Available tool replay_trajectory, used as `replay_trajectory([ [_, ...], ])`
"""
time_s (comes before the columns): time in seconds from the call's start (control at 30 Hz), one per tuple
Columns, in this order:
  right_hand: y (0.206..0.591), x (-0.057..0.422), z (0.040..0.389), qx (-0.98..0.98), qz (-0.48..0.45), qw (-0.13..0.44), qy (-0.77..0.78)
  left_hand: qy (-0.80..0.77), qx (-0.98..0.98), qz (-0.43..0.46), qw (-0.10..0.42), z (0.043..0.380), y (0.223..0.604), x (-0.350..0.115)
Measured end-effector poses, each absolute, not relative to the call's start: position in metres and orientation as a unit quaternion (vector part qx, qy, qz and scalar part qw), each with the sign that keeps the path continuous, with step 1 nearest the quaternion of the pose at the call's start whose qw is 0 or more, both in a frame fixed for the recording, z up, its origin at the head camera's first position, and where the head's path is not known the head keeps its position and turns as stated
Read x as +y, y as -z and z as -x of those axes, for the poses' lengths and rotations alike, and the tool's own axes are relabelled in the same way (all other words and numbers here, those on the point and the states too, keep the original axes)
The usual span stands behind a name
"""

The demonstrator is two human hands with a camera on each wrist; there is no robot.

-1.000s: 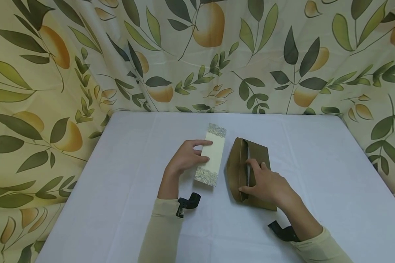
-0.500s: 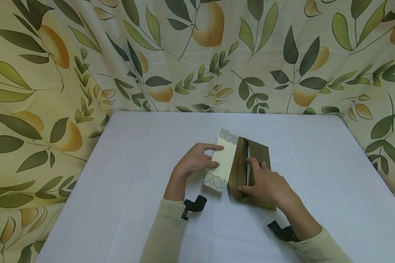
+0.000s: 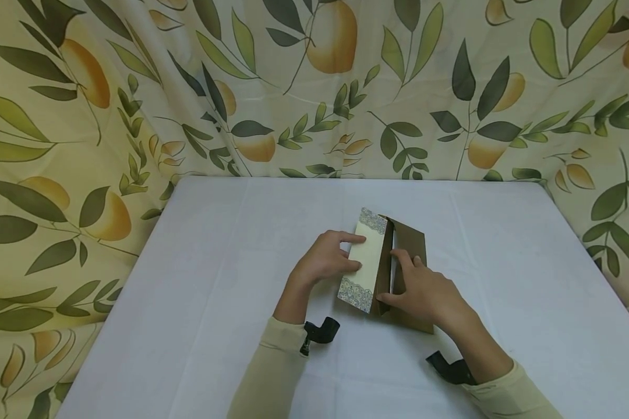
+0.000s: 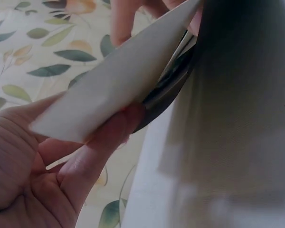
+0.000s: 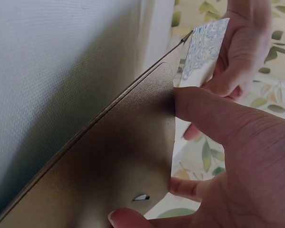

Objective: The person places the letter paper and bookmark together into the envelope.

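Observation:
In the head view, my left hand (image 3: 322, 254) pinches a narrow cream card (image 3: 372, 251) with grey lace-like patterned ends. The card lies against the flap side of a brown envelope (image 3: 413, 234), covering much of the flap. My right hand (image 3: 424, 289) grips the envelope at its mouth, thumb and fingers apart along the edge, and the mouth gapes. Seen from the left wrist, the card's plain pale back (image 4: 116, 83) stands tilted between thumb and fingers beside the dark opening. From the right wrist, the envelope's brown face (image 5: 99, 147) shows a small slit, with the card's blue-patterned end (image 5: 206, 47) beyond its edge.
A white cloth covers the table (image 3: 204, 262). A curtain (image 3: 304, 116) printed with fruit and leaves hangs behind it and at the left. Black wrist mounts (image 3: 322, 330) sit near both cuffs.
My left hand has moved right with the card, from apart on the cloth to over the envelope's flap. The right hand and envelope have barely shifted.

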State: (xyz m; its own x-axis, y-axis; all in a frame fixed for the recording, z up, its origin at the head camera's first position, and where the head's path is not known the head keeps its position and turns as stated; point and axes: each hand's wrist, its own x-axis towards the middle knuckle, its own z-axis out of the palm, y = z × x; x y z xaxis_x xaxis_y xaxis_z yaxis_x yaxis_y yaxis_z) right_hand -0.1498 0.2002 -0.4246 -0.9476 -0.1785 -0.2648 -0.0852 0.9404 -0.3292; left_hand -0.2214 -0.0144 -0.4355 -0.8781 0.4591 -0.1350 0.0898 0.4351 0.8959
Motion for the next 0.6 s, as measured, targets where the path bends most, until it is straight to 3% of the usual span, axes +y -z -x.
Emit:
replay_trajectory([
  [0.27,0.424,0.199,0.148,0.974,0.072,0.14,0.161,-0.442,0.868,-0.167,0.152,0.22,0.437,-0.006],
  [0.6,0.424,0.196,0.149,0.973,0.076,0.143,0.167,-0.407,0.882,-0.175,0.159,0.216,0.437,0.005],
])
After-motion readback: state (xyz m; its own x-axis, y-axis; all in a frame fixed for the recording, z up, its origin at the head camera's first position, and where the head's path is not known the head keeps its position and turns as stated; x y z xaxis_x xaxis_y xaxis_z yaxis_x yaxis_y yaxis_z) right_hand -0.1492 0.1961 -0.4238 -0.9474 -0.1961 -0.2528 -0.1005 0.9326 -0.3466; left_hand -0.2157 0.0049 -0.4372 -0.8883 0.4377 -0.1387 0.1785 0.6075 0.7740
